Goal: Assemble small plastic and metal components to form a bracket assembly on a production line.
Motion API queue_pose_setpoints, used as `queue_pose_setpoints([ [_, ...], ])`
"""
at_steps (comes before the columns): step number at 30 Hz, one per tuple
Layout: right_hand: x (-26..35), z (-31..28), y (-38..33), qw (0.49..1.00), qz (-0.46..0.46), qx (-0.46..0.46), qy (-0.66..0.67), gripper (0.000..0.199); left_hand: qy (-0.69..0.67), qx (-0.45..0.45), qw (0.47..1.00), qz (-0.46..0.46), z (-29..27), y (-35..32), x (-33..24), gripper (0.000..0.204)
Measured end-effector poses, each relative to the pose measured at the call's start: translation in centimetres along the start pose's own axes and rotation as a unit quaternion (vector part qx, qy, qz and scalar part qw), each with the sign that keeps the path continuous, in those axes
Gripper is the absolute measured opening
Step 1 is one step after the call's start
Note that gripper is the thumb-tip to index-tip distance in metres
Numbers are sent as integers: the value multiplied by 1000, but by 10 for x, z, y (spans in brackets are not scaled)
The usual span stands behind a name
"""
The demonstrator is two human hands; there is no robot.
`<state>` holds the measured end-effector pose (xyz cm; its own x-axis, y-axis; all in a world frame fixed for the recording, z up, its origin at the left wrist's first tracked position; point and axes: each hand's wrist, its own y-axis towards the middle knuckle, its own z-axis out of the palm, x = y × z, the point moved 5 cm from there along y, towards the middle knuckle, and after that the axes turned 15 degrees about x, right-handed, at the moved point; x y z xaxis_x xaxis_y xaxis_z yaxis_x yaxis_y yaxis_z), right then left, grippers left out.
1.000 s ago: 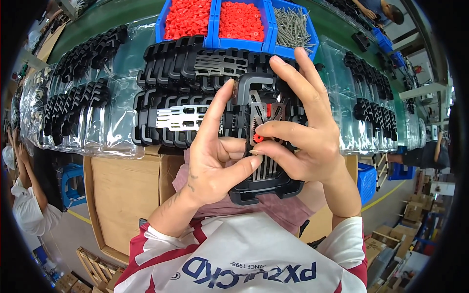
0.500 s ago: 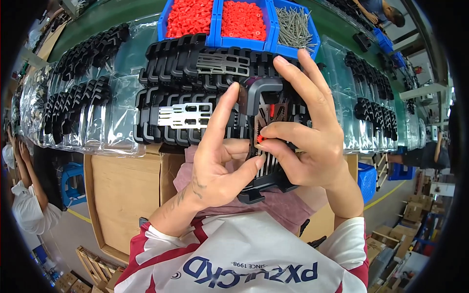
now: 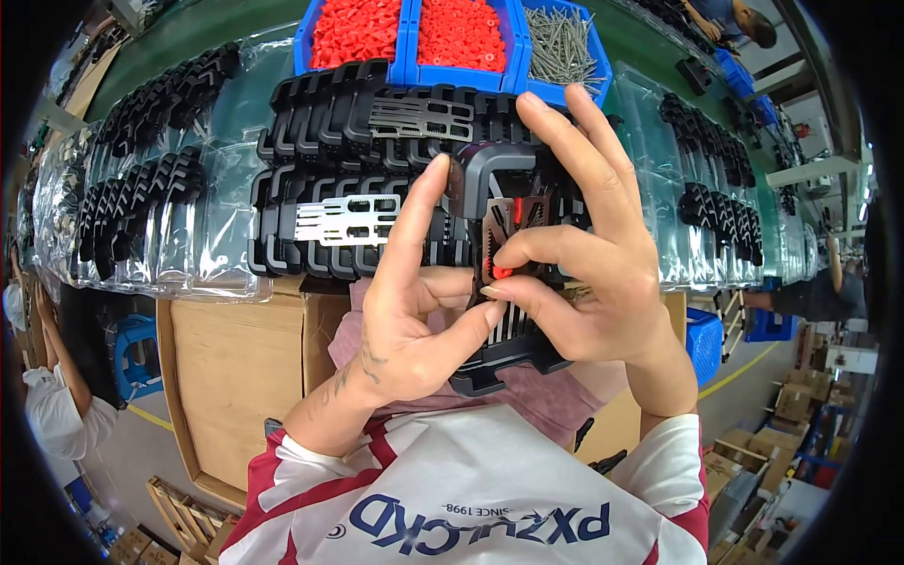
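My left hand (image 3: 410,330) grips the left side of a black plastic frame-like holder (image 3: 482,179), index finger stretched along its edge and thumb across the lower part. Slotted metal plates (image 3: 508,325) show inside this holder. My right hand (image 3: 612,273) works over its middle, thumb and index fingertips close together at a small red plastic piece (image 3: 502,270), the other fingers raised. Another red piece (image 3: 518,209) sits higher inside the holder. The fingers partly hide the lower red piece and the holder's right side.
Behind the hands lie rows of black plastic holders (image 3: 311,122) with silver slotted plates (image 3: 348,221) on top. Beyond them, blue bins (image 3: 407,66) hold red plastic pieces and thin metal screws or pins (image 3: 562,42). Bagged black parts (image 3: 141,207) line the bench; a cardboard box (image 3: 231,377) stands at left.
The whole view has shifted slightly, moving the scene a little to the left. My right thumb and index fingertips have parted slightly at the red piece; the left hand keeps its grip.
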<state>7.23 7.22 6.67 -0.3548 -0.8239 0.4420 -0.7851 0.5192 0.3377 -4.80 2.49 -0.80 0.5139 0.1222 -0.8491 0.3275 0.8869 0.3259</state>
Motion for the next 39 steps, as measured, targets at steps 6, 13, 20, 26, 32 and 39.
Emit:
queue_pose_setpoints([
  [6, -4, -4, -1, 1000, -11, -4, 7, 17, 10, 40, 999, 9, -3, 1, 4, 95],
  [13, -4, -3, -1, 1000, -17, 4, 5, 17, -7, -21, 1000, 20, 2, 2, 2, 94],
  [20, -3, -2, -2, 1000, -15, 0, 6, 15, 10, -35, 999, 22, 2, 2, 1, 99],
  [26, 1, 1, 1, 1000, -3, -8, 0, 12, 40, -54, 997, 29, 0, -2, 5, 100],
  [32, -1, 3, -2, 1000, -6, -8, -20, 16, 102, -25, 994, 18, -1, -6, 1, 99],
  [39, -4, -1, 0, 999, -12, -33, 13, 25, 214, 26, 976, 41, -2, -2, -4, 98],
])
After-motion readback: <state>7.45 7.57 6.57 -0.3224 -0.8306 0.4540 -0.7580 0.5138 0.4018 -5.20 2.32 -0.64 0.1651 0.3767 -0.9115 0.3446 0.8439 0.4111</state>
